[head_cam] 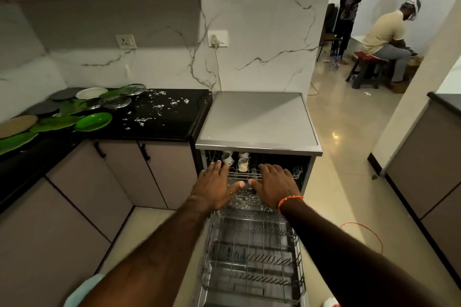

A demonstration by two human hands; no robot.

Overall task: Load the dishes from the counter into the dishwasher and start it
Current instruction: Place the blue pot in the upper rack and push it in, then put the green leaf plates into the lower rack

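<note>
Inside, white cups [235, 159] on wire rack [245, 174]

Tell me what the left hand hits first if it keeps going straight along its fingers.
Probably the white ceramic cup lying tilted in the upper wire rack of the open steel-topped dishwasher. The left hand points into the opening with its fingers just short of that cup, though depth is hard to judge.

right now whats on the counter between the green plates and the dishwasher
In the head view, only scattered white scraps lie on the black counter between the bright green plate and the dishwasher. No dish sits in that stretch.
</note>
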